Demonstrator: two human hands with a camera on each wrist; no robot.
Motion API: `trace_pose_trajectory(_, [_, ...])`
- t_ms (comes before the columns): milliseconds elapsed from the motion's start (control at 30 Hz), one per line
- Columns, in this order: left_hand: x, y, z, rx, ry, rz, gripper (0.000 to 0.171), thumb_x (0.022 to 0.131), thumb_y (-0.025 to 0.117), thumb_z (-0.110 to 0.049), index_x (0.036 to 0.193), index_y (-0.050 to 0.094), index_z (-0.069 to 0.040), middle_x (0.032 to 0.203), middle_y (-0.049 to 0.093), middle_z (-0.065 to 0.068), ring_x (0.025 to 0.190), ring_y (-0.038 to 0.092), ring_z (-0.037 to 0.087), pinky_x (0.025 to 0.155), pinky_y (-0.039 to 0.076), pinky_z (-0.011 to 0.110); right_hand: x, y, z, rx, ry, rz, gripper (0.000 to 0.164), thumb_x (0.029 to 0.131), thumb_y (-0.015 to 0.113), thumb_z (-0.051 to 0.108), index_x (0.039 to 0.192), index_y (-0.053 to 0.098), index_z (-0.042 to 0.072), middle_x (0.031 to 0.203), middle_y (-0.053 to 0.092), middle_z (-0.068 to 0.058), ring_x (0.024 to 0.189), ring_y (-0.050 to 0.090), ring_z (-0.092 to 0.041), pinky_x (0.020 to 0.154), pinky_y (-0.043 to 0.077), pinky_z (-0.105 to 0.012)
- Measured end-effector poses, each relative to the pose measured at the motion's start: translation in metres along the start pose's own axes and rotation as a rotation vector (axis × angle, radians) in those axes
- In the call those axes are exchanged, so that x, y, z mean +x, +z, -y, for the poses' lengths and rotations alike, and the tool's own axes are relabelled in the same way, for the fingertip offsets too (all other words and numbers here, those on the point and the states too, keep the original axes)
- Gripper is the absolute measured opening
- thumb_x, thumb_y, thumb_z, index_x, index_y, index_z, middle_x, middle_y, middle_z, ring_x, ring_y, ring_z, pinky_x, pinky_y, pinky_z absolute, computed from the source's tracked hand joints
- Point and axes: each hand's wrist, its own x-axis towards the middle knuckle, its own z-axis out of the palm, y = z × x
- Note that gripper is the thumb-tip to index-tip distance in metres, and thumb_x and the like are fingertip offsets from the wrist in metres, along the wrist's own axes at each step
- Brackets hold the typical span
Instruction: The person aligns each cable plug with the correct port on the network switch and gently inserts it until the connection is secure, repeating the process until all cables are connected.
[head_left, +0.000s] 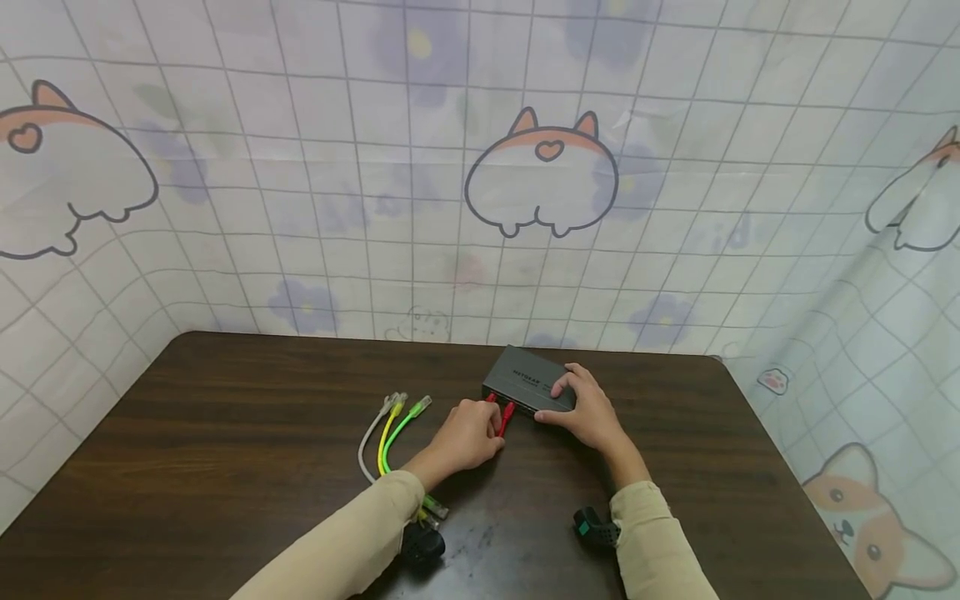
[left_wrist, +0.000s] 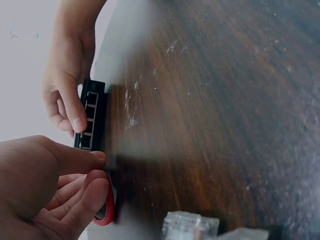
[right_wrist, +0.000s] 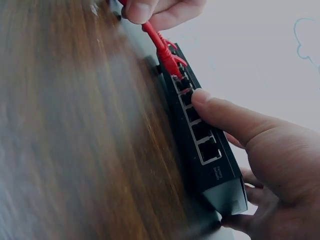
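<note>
My left hand pinches a red network cable between thumb and fingers, close to the front of a dark grey network switch. Two red plugs are at the ports toward the switch's left end, and one plug shows beside the fingers. In the left wrist view, a red bend of the cable hangs below the fingertips. My right hand grips the switch at its right end, thumb on the port side and fingers over the top. Several bare ports show by that thumb.
Grey, yellow and bright green network cables lie left of my left hand, partly hidden under that forearm. Their clear plugs point toward the back. The dark wooden table ends at a patterned curtain behind the switch.
</note>
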Motion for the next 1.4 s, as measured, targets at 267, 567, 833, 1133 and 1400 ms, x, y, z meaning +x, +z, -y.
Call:
trace_pose_trajectory(267, [-0.004, -0.002, 0.003, -0.017, -0.001, -0.006, 0.016, 0.082, 0.076, -0.015, 0.083, 0.061, -0.011, 0.070, 0.063, -0.003, 0.059, 0.054, 0.007, 0.057, 0.044, 0.023, 0.000, 0.003, 0.003, 0.011, -0.011, -0.005, 0.043, 0.073, 0.083, 0.040, 0.091, 0.055, 0.013, 0.154, 0.032, -0.017, 0.142, 0.030, -0.040, 0.105, 0.035, -0.059])
trace_pose_trajectory(567, [-0.008, -0.010, 0.006, -0.020, 0.019, -0.046, 0.013, 0.083, 0.075, -0.016, 0.086, 0.064, -0.009, 0.067, 0.058, -0.005, 0.055, 0.050, 0.007, 0.056, 0.042, 0.024, 0.000, 0.003, 0.002, 0.021, -0.011, -0.005, 0.042, 0.074, 0.083, 0.038, 0.091, 0.055, 0.013, 0.154, 0.031, -0.017, 0.143, 0.028, -0.039, 0.108, 0.033, -0.058])
trace_pose_trajectory(833, [-0.012, -0.015, 0.010, -0.032, 0.018, -0.060, 0.013, 0.084, 0.074, -0.017, 0.086, 0.064, -0.009, 0.066, 0.058, -0.004, 0.055, 0.050, 0.007, 0.056, 0.043, 0.024, -0.002, 0.001, 0.001, 0.013, -0.013, -0.004, 0.043, 0.074, 0.083, 0.039, 0.091, 0.054, 0.012, 0.154, 0.030, -0.018, 0.143, 0.027, -0.041, 0.106, 0.033, -0.059])
trace_pose_trajectory(1133, [-0.017, -0.023, 0.019, -0.005, 0.037, -0.086, 0.014, 0.083, 0.074, -0.016, 0.088, 0.066, -0.006, 0.070, 0.061, -0.002, 0.060, 0.051, 0.007, 0.058, 0.043, 0.023, -0.002, 0.001, 0.001, 0.023, -0.019, 0.011, 0.043, 0.074, 0.083, 0.039, 0.091, 0.053, 0.011, 0.155, 0.029, -0.019, 0.148, 0.013, -0.041, 0.111, 0.025, -0.063])
trace_pose_trajectory(1400, [-0.024, -0.032, 0.027, -0.004, 0.016, -0.107, 0.012, 0.083, 0.075, -0.015, 0.086, 0.065, -0.009, 0.069, 0.060, -0.003, 0.058, 0.050, 0.007, 0.055, 0.042, 0.024, -0.003, 0.001, 0.005, 0.040, -0.022, 0.025, 0.042, 0.076, 0.082, 0.038, 0.091, 0.053, 0.012, 0.156, 0.027, -0.019, 0.149, 0.009, -0.042, 0.111, 0.023, -0.065])
